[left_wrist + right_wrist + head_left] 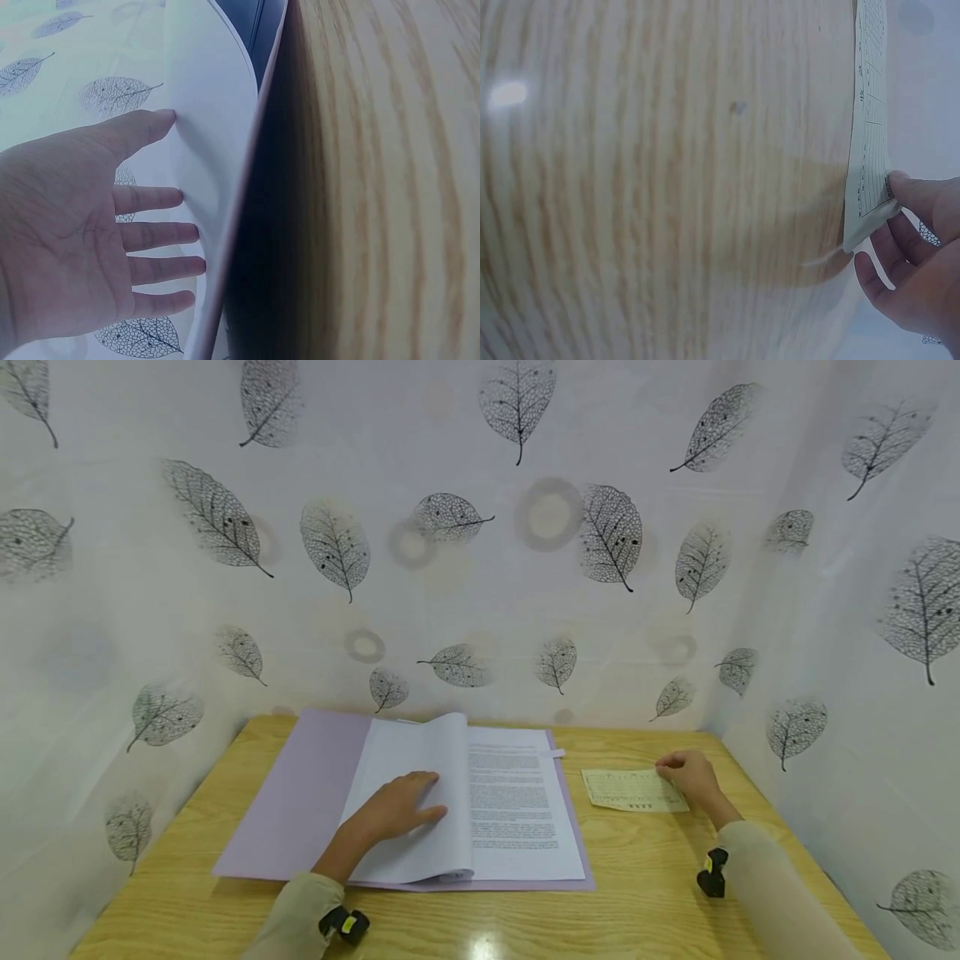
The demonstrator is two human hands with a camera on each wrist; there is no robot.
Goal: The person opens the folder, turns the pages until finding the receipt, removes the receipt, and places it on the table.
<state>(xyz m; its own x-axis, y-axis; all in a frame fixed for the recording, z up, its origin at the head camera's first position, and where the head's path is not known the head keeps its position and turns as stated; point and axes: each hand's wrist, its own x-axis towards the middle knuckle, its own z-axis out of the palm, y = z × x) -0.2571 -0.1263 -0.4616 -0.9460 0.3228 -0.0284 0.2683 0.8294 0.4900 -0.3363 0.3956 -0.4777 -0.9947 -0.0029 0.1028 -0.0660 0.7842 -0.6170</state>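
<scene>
A purple folder (288,793) lies spread on the table with a stack of paper inside. Turned pages (405,752) curl over at the middle, and a printed sheet (513,802) faces up on the right side. With fingers straight, my left hand (393,810) rests on the turned pages; in the left wrist view its fingertips (187,232) touch the white paper. My right hand (693,777) pinches the right end of a small pale-yellow printed form (630,792), thumb on top in the right wrist view. The form's lettering is too small to read.
A wood-grain table (525,922) carries everything. A pale tab (553,753) sticks out past the folder's right edge. Curtains with leaf prints (457,664) enclose the table at the back and both sides.
</scene>
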